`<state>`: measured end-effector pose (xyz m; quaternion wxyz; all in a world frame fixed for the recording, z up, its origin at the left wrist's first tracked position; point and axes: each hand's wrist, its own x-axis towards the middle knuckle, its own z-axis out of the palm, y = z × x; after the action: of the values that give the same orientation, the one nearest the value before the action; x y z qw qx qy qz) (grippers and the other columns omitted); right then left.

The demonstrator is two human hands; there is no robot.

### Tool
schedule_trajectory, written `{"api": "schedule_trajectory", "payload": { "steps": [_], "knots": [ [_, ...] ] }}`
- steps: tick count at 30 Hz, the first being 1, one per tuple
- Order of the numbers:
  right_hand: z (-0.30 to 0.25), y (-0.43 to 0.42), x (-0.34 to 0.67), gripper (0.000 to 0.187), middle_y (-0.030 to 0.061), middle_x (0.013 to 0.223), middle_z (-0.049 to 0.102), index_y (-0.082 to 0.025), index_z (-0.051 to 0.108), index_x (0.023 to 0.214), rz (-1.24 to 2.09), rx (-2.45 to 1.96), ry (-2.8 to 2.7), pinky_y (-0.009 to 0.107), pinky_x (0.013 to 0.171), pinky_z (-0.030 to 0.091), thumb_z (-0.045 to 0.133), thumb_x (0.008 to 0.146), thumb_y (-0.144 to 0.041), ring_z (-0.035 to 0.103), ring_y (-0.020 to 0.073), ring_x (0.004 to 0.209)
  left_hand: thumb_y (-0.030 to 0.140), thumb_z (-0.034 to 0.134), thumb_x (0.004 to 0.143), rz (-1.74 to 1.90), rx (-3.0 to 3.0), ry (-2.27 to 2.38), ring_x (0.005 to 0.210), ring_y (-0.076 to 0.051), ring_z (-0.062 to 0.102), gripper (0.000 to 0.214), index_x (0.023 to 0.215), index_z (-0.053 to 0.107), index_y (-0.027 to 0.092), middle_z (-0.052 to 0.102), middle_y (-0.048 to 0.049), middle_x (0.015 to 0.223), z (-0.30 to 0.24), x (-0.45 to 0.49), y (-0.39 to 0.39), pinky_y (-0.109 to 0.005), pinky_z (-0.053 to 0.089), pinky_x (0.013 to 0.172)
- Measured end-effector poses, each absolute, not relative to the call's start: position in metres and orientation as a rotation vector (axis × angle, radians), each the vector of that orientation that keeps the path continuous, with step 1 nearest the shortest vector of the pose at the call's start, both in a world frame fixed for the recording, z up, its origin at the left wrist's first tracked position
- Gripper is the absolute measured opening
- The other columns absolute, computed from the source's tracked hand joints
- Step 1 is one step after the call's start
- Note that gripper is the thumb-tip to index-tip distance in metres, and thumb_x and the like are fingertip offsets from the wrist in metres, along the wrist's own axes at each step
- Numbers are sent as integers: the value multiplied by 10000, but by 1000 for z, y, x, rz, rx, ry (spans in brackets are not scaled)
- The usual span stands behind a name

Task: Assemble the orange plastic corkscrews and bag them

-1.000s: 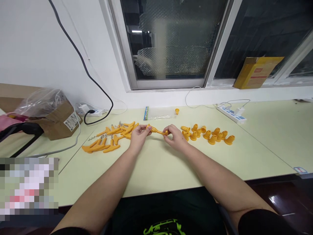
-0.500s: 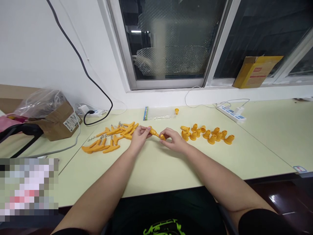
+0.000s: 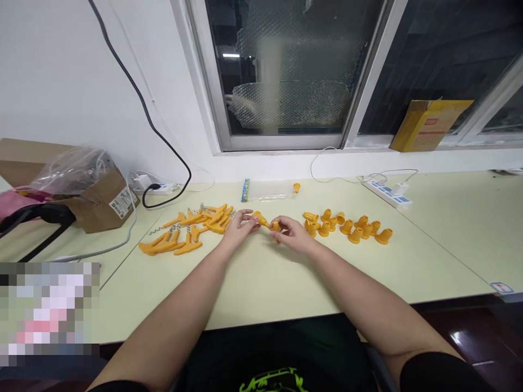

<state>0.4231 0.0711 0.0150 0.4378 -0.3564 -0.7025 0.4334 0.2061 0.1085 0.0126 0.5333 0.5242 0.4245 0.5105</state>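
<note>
My left hand [image 3: 240,227] is closed on a yellow bell-shaped plastic sleeve [image 3: 257,216], held a little above the table. My right hand [image 3: 293,234] pinches the yellow T-shaped handle [image 3: 275,228] of a corkscrew. The sleeve and the handle meet end to end between my hands, and the metal spiral is hidden. Left of my hands lies a pile of yellow-handled corkscrews [image 3: 188,248] with bare spirals. On the right stand several more yellow sleeves [image 3: 355,235], a few of them tipped over.
A clear plastic bag [image 3: 267,190] with a printed strip lies near the wall, a small yellow piece [image 3: 296,188] at its right end. Power strips [image 3: 386,193] and cables run along the back. An open cardboard box [image 3: 106,201] stands at left.
The handle in my right hand has turned and now stands more upright. Both hands stay close together, and the view has shifted slightly.
</note>
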Motion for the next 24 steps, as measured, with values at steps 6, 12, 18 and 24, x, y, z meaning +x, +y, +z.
{"api": "schedule_trajectory", "payload": {
  "steps": [6, 12, 18, 24],
  "knots": [
    [15, 71, 425, 163, 60, 1047, 598, -258, 729, 1041, 815, -895, -1933, 355, 867, 569, 678, 903, -328, 637, 203, 989, 467, 844, 782, 1314, 1125, 939, 898, -167, 736, 571, 1142, 491, 199, 695, -20, 929, 12, 206, 111, -419, 610, 918],
    [11, 74, 423, 360, 28, 985, 639, -251, 621, 1167, 1167, -923, -1605, 386, 806, 620, 731, 877, -435, 686, 190, 869, 442, 891, 711, 1352, 1074, 869, 854, -145, 712, 606, 1093, 481, 212, 668, 17, 894, 15, 203, 112, -406, 606, 894],
    [15, 78, 422, 469, -6, 798, 664, -232, 552, 1074, 1429, -961, -1360, 364, 700, 637, 783, 811, -544, 699, 172, 680, 411, 900, 688, 1360, 1134, 828, 959, -161, 716, 622, 1106, 470, 247, 608, 15, 1022, 17, 204, 110, -392, 570, 945],
    [16, 76, 424, 404, -56, 786, 496, -246, 513, 952, 1228, -988, -1394, 318, 597, 592, 747, 818, -547, 629, 146, 652, 423, 800, 771, 1493, 1548, 1079, 1167, -240, 624, 515, 1169, 519, 255, 605, -69, 1149, 18, 191, 117, -417, 517, 1001]
  ]
}}
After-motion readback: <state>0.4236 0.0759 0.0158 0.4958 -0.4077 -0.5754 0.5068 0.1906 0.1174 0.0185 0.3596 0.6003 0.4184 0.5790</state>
